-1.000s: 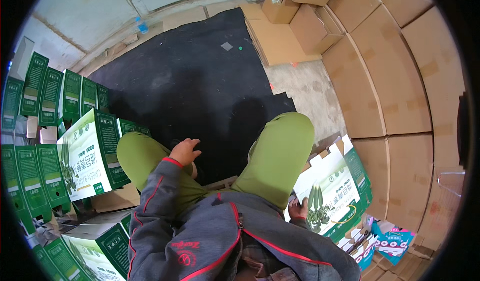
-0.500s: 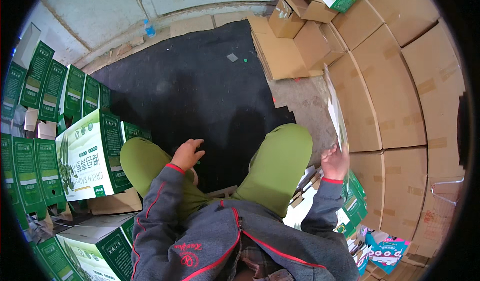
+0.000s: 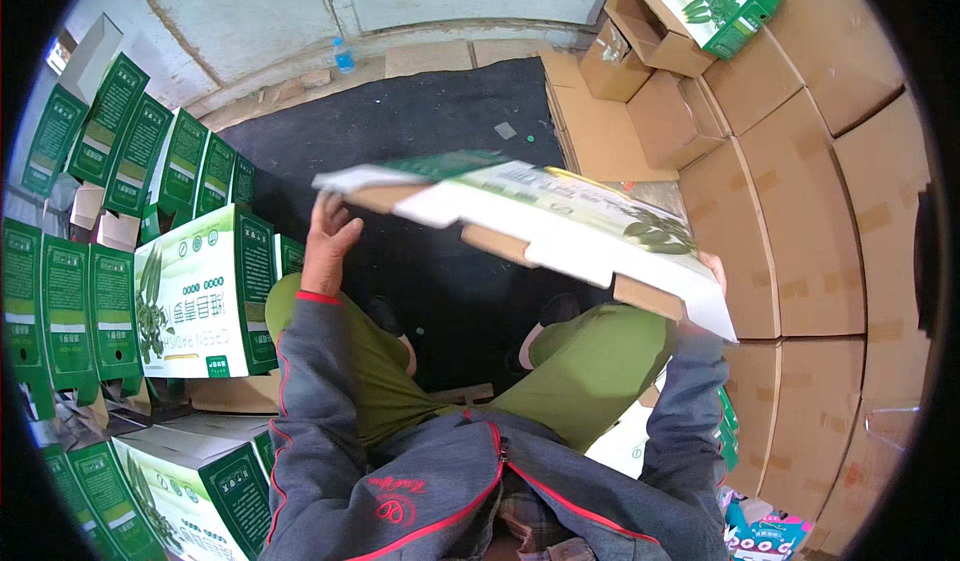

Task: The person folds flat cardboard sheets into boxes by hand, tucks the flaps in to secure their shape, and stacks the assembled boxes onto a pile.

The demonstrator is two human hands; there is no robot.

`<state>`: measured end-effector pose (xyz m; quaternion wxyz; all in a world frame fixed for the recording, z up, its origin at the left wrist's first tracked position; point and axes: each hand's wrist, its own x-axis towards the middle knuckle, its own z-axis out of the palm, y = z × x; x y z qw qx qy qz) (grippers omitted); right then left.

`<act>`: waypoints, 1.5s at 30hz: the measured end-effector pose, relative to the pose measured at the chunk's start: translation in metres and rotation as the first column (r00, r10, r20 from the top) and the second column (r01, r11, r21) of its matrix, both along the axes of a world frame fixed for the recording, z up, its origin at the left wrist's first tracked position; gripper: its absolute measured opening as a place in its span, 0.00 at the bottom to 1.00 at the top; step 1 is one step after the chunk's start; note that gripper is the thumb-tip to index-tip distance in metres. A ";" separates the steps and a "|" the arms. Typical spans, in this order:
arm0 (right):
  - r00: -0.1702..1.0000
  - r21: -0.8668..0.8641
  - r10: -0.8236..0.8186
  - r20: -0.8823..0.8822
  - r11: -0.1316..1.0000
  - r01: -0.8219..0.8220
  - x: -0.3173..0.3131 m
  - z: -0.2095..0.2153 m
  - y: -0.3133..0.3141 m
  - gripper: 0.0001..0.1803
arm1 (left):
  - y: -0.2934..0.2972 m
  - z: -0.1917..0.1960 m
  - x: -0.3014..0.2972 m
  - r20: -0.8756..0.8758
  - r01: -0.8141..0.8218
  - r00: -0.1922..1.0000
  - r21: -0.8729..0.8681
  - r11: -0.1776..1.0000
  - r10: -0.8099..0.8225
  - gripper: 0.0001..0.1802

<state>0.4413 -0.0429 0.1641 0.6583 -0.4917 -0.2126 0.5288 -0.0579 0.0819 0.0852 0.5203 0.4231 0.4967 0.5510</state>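
A flattened green and white printed carton (image 3: 560,221) stretches across in front of me above my knees, tilted down to the right and somewhat blurred. Its near edge has white flaps and brown tabs. My right hand (image 3: 712,269) grips its right end, mostly hidden behind the board. At the left end my left hand (image 3: 330,241) is raised, fingertips at the carton's corner and thumb apart; whether it grips the board is partly hidden. An erected carton (image 3: 190,301) of the same print stands left of my left knee.
More green cartons (image 3: 130,156) stand in rows along the left. Stacked brown boxes (image 3: 800,221) wall the right side. A black mat (image 3: 350,111) covers the floor ahead, with open brown boxes (image 3: 675,111) at its far right. A blue-capped bottle (image 3: 343,56) stands by the wall.
My right hand has brought the flat carton from the right side to in front of me. My left hand has risen from near my left knee to the carton's left end.
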 end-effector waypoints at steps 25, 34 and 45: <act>0.209 -0.029 0.005 0.978 0.994 0.109 -0.041 -0.071 0.133 0.51 | -0.019 -0.010 0.029 0.101 0.010 0.995 0.045 0.999 -0.014 0.13; 0.067 0.033 -0.040 0.997 0.994 0.109 -0.064 -0.062 0.144 0.54 | -0.044 0.017 0.034 -0.135 0.236 0.967 0.172 0.956 -0.214 0.06; 0.581 0.133 -0.068 0.811 0.989 -0.070 -0.074 -0.046 0.128 0.41 | -0.038 0.014 0.036 0.176 -0.197 0.970 0.160 0.967 0.169 0.18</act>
